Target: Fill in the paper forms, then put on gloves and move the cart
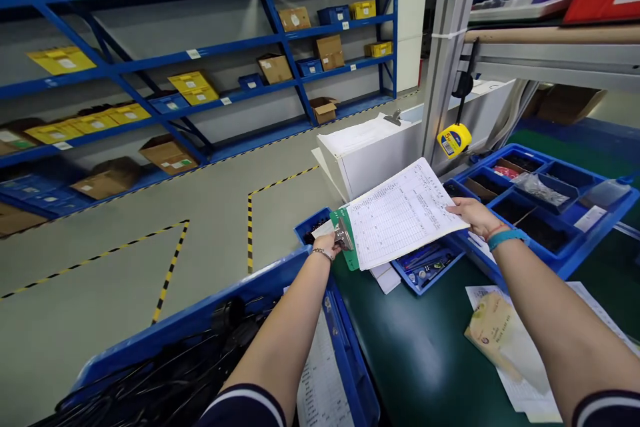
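My left hand (327, 242) grips the metal clip end of a green clipboard (345, 237) that carries a stack of printed table sheets (403, 213). My right hand (473, 215) holds the opposite edge of the sheets, a teal band on its wrist. The clipboard hovers level above a small blue tray (425, 267) with pens and small parts, over the green table top (425, 353).
A blue divided parts bin (560, 260) stands at the right. A large blue crate (210, 320) of black cables sits at the near left. Loose papers (505, 340) lie by my right arm. A white box (380, 157), a yellow tape measure (453, 139) and blue shelving (200, 53) lie beyond.
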Demonstrator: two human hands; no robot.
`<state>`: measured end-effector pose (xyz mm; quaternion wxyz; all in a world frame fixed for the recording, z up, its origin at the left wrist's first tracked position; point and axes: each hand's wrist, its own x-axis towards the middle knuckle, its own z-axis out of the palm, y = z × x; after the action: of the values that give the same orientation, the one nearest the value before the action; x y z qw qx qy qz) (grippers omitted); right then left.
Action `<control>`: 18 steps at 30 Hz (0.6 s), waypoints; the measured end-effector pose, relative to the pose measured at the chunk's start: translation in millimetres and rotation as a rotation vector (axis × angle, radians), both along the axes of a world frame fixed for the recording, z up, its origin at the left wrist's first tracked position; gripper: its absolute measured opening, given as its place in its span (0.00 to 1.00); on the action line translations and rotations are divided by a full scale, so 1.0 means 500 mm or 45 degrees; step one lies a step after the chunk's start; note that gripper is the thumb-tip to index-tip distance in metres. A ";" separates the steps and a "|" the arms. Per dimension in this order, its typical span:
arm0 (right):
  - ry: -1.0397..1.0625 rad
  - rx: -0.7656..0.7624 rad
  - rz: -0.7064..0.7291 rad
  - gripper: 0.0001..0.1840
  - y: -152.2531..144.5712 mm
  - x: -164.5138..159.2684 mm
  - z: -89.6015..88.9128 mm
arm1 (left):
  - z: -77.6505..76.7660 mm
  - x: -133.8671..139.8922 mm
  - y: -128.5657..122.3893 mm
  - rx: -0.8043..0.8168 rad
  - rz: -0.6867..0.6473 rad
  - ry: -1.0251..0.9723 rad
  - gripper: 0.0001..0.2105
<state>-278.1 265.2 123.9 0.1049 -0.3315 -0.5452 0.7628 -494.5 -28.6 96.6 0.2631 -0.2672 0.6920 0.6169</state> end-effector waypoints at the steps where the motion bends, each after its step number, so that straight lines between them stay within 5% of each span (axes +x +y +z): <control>1: -0.008 0.005 0.042 0.12 0.007 -0.022 -0.007 | 0.001 0.001 0.000 0.001 0.000 0.002 0.08; 11: -0.254 0.176 0.292 0.16 0.031 -0.150 -0.047 | 0.011 0.012 -0.001 -0.013 -0.026 -0.007 0.08; 18: -0.657 1.187 0.427 0.20 -0.003 -0.159 -0.064 | 0.015 0.011 -0.004 0.029 -0.075 -0.047 0.04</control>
<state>-357.6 263.8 91.9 -0.0191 -0.3346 -0.8781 0.3413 -488.9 -30.4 104.2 0.2968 -0.2550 0.6875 0.6117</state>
